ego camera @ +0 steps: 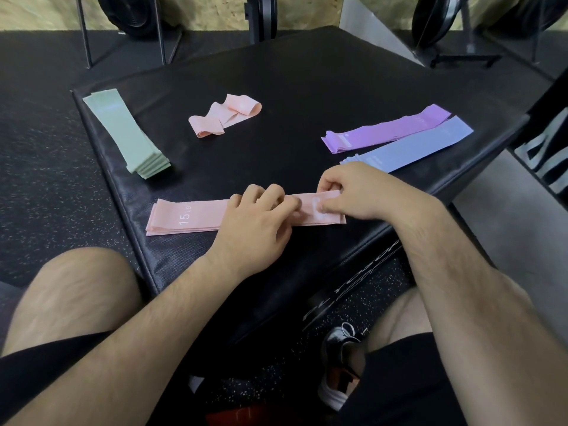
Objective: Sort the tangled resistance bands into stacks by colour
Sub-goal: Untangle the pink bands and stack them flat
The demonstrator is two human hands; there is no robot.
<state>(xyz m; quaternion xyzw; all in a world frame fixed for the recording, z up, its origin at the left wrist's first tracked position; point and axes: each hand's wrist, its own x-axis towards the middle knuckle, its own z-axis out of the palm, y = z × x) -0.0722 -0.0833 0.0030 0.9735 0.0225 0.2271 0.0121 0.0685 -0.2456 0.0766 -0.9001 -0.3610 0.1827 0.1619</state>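
A flat stack of pink bands, marked 15 LB, lies near the front edge of the black padded box. My left hand rests on the stack's middle with curled fingers pinching the top band. My right hand pinches the stack's right end between thumb and fingers. A loose, twisted pink band lies further back. A neat green stack sits at the left. A purple stack and a blue stack lie side by side at the right.
The box stands on speckled black rubber flooring. My bare knees and a shoe are below the box's front corner. Metal equipment legs and dark wheels stand behind the box.
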